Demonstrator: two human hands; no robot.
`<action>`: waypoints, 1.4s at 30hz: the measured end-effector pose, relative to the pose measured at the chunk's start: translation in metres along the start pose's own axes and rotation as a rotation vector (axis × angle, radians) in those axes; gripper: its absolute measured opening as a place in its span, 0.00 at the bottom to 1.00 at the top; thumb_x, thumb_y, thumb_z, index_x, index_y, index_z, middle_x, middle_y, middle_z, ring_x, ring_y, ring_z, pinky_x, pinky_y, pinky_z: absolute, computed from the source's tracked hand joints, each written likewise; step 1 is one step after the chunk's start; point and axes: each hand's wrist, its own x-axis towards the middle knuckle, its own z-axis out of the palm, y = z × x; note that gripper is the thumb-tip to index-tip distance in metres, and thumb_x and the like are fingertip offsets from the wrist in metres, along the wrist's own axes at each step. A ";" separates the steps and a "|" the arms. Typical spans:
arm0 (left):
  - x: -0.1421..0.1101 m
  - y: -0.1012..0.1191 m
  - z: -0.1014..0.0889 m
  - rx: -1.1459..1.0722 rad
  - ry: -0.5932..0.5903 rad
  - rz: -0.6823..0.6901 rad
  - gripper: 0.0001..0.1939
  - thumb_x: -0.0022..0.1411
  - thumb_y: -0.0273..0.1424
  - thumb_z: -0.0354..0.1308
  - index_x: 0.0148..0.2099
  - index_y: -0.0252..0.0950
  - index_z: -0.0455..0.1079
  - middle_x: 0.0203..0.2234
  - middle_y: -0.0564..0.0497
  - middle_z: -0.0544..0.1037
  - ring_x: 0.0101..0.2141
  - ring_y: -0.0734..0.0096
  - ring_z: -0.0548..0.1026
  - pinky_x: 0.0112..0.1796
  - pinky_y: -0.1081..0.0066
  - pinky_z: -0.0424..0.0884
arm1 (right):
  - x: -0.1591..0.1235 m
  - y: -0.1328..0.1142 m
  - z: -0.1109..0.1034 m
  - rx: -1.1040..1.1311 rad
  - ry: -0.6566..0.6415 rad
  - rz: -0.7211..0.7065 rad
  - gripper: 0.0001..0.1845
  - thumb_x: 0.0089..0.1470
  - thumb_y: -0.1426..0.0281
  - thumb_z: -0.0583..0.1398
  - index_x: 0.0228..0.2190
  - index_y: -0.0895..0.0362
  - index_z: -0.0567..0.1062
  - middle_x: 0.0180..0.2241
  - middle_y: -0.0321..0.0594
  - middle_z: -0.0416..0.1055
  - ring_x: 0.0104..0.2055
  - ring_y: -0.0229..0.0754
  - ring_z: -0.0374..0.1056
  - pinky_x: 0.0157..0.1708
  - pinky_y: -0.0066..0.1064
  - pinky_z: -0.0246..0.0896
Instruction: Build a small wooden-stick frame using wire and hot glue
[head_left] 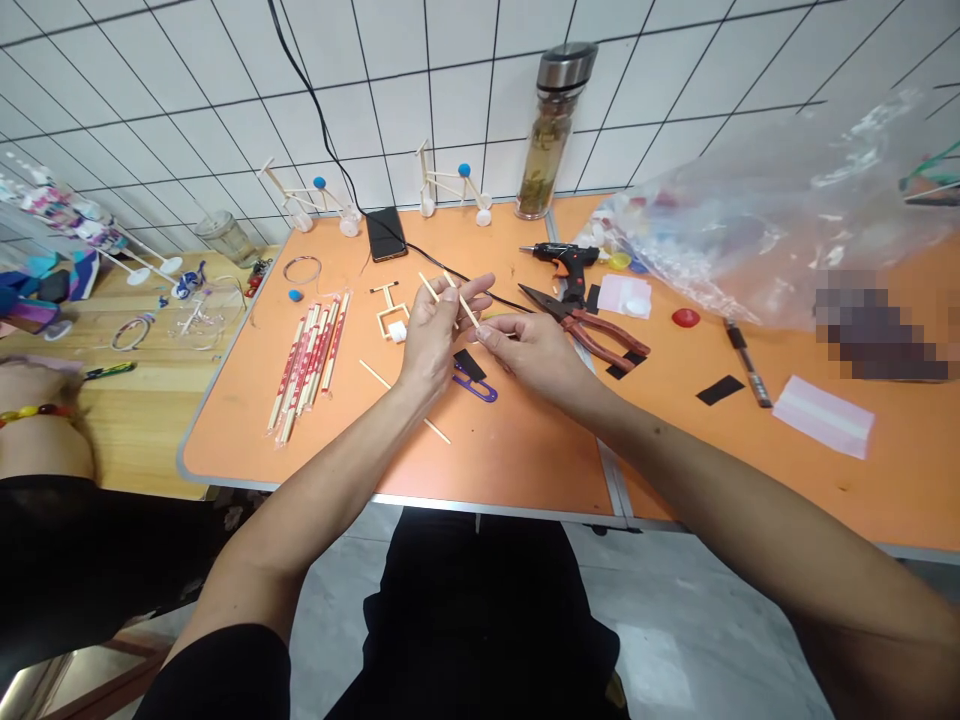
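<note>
Over the orange table [525, 450], my left hand [431, 345] is closed on thin pale wooden sticks [428, 287], palm partly upward. My right hand [536, 355] pinches the lower end of a second wooden stick [460, 298], which slants up across the fingers of my left hand. Beside my left hand lies a small frame glued from sticks [385, 310] with a white piece on it. A loose stick [375, 375] rests partly under my left forearm. Below my hands are a purple tool [484, 392] and a black strip [470, 365].
Wrapped chopsticks [307, 365] lie at left. Two stick bicycle models [450, 180], a phone [386, 235] and a glass bottle [551, 140] stand or lie toward the tiled wall. Pliers [600, 335], a glue gun [566, 262] and a plastic bag [735, 220] are at right. Another person's arm [41, 430] is at left.
</note>
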 end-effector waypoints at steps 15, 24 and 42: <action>-0.012 -0.014 0.011 -0.050 -0.090 0.028 0.21 0.74 0.49 0.73 0.52 0.44 0.70 0.64 0.44 0.88 0.68 0.56 0.82 0.70 0.54 0.72 | 0.006 0.004 0.007 -0.100 0.005 -0.130 0.21 0.70 0.59 0.60 0.25 0.53 0.73 0.26 0.36 0.68 0.32 0.43 0.61 0.35 0.37 0.50; 0.001 -0.008 -0.004 0.033 -0.225 -0.049 0.17 0.68 0.44 0.79 0.48 0.39 0.82 0.46 0.45 0.92 0.48 0.62 0.90 0.54 0.65 0.82 | 0.006 0.003 -0.019 -0.306 -0.065 -0.132 0.17 0.68 0.62 0.61 0.26 0.53 0.73 0.27 0.35 0.70 0.31 0.42 0.62 0.35 0.39 0.46; 0.015 0.009 -0.014 0.079 -0.094 -0.148 0.17 0.59 0.35 0.87 0.33 0.36 0.81 0.27 0.56 0.85 0.25 0.82 0.79 0.32 0.80 0.77 | 0.005 0.010 -0.052 -0.133 0.012 -0.126 0.12 0.69 0.68 0.66 0.46 0.54 0.90 0.40 0.43 0.86 0.40 0.47 0.78 0.40 0.38 0.69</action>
